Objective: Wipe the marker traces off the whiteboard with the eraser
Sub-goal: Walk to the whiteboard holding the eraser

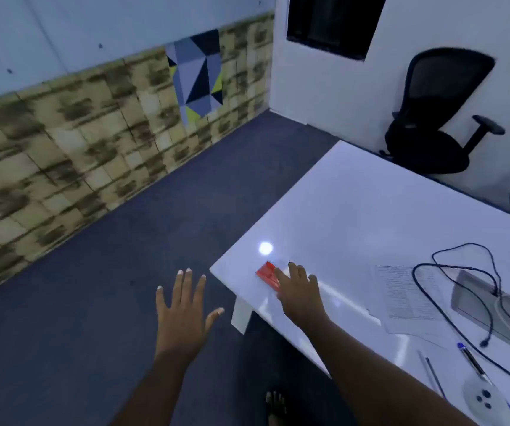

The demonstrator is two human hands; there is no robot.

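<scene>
right hand [298, 289] lies on the red eraser [267, 273] at the table [370, 210] corner, grip unclear; left hand [183, 312] at 9 o'clock, fingers wide

A white tabletop [370, 216] stood at right, over dark blue carpet [124, 287]. A printed sheet of paper [401, 296] lay on it, crossed by a black cable [450, 321]. A pen with a blue end [470, 358] lay just beside the cable, near a round white device [484, 398] at the near edge. A black office chair [432, 118] stood beyond the tabletop. The left wall carried tan block-pattern cladding [63, 149] and a geometric panel [196, 78].
</scene>
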